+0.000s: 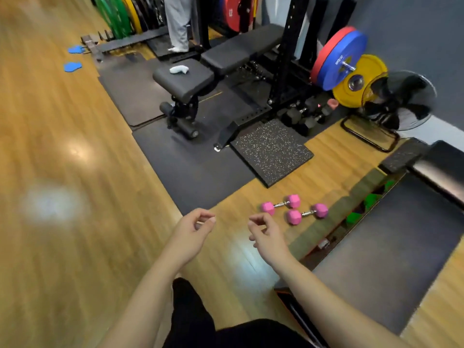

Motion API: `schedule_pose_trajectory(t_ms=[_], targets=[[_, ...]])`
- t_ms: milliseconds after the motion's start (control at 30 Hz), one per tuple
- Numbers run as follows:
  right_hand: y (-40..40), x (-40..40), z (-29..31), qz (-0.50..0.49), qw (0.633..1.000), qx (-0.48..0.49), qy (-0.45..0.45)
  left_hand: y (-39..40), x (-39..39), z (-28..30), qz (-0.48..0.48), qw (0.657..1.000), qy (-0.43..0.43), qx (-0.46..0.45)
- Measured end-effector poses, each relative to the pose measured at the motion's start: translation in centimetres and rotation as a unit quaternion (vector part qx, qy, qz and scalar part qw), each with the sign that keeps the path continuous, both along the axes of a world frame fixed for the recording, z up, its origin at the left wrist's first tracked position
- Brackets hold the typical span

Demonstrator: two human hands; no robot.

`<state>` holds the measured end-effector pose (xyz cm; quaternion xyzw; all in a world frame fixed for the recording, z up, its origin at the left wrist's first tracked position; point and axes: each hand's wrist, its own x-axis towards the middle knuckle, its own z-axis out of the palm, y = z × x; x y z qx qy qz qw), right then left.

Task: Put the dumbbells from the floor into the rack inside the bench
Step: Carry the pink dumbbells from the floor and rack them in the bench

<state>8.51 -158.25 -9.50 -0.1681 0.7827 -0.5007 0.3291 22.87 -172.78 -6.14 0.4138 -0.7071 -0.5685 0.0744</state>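
Note:
Two pink dumbbells lie side by side on the wooden floor: one farther from me, the other nearer the bench. To their right stands the bench with its rack; green dumbbells sit in the slot under its dark lid. My right hand hovers just left of the pink dumbbells, fingers loosely curled, holding nothing. My left hand is farther left, also loosely curled and holding nothing.
A speckled rubber tile and black mats lie ahead. Beyond are a black weight bench, a power rack with coloured plates, black dumbbells, and a floor fan. A person's legs stand at the back.

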Motion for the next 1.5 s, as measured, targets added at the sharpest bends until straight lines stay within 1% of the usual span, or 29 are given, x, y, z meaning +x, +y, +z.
schedule_pose_trajectory(t_ms=[67,167,233,367,433,533,633,700,767,833,900,933,1067,1167,1233,1367,1500], targets=[[-2.5,-0.7,-0.2,-0.033,0.999,0.002,-0.004,-4.2,-2.0,-0.2,-0.027,0.999,0.016,-0.009],[-6.5,-2.0,0.3,-0.104,0.995,-0.006,-0.009,-10.1,-5.8,0.1,-0.086,0.996,0.011,-0.015],[-8.5,-2.5,0.9,-0.151,0.988,-0.008,-0.015,-12.6,-8.2,0.6,-0.129,0.992,0.011,-0.010],[-12.0,-4.6,1.9,-0.239,0.971,-0.023,-0.004,-17.9,-14.0,1.0,-0.251,0.968,0.021,-0.012],[-12.6,-4.8,2.2,-0.301,0.953,-0.004,-0.038,-19.3,-16.7,0.4,-0.290,0.957,0.005,-0.023],[-12.3,-6.1,2.1,-0.364,0.930,-0.015,-0.040,-19.9,-21.0,0.1,-0.334,0.943,0.005,-0.006],[-12.0,-9.0,1.8,-0.428,0.902,-0.007,-0.062,-19.9,-26.2,-0.5,-0.407,0.913,0.004,-0.012],[-11.9,-11.6,1.2,-0.460,0.885,-0.014,-0.071,-19.7,-29.7,-0.7,-0.430,0.903,-0.001,-0.010],[-12.3,-15.1,0.4,-0.472,0.879,-0.024,-0.067,-19.7,-33.3,-0.8,-0.442,0.897,0.001,-0.006],[-12.9,-19.4,-0.2,-0.460,0.885,-0.025,-0.060,-20.3,-36.8,0.0,-0.462,0.887,0.006,-0.010],[-13.1,-23.2,-0.2,-0.452,0.889,-0.011,-0.069,-21.3,-39.7,0.8,-0.475,0.880,-0.013,-0.024],[-13.3,-24.8,-0.1,-0.460,0.884,-0.014,-0.083,-21.9,-41.0,1.1,-0.472,0.880,-0.028,-0.027],[-13.2,-32.1,0.8,-0.495,0.856,-0.099,-0.110,-23.4,-48.7,2.4,-0.462,0.884,-0.046,-0.053],[-13.6,-35.6,1.3,-0.513,0.836,-0.123,-0.150,-21.7,-53.9,2.8,-0.478,0.875,-0.028,-0.065],[-14.2,-37.5,1.5,-0.529,0.826,-0.137,-0.142,-19.9,-56.5,3.4,-0.506,0.861,-0.018,-0.054],[-14.7,-39.9,1.2,-0.553,0.814,-0.118,-0.132,-17.2,-61.8,3.4,-0.554,0.831,-0.011,-0.051],[-13.6,-41.9,0.3,-0.608,0.775,-0.124,-0.122,-14.8,-67.5,2.0,-0.602,0.797,-0.020,-0.036]])
